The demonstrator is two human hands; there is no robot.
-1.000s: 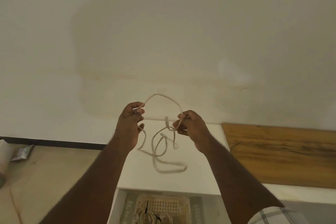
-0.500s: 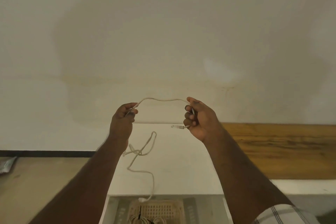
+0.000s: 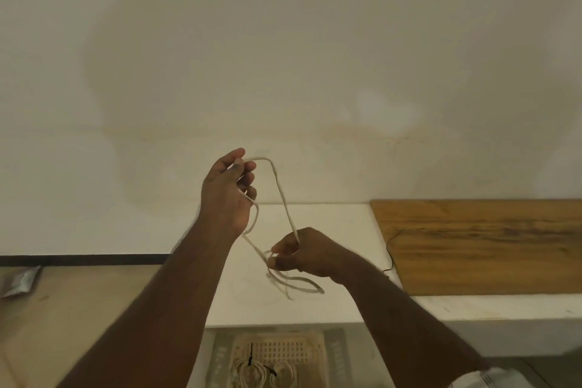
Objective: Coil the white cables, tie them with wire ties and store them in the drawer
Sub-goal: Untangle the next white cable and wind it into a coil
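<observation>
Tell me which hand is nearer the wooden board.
Right. The right hand holds the cable low, just left of the wooden board; the left hand pinches it higher, farther left.

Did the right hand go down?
Yes. The right hand dropped from above the white counter's back edge to below it, holding the cable.

Both bare forearms reach up and forward from bottom of view. Left hand (image 3: 227, 195) raised higher, back of hand toward camera, thumb and index pinching top bend of white cable (image 3: 285, 201), other fingers loosely curled. Right hand (image 3: 307, 253) lower and to right, wrist bent inward, fingertips pinching cable strands at its left side, knuckles toward camera. Hands near each other, not touching. Right arm crosses lower right corner, striped sleeve (image 3: 497, 379) edge at elbow. Slight motion blur on left forearm edge.
</observation>
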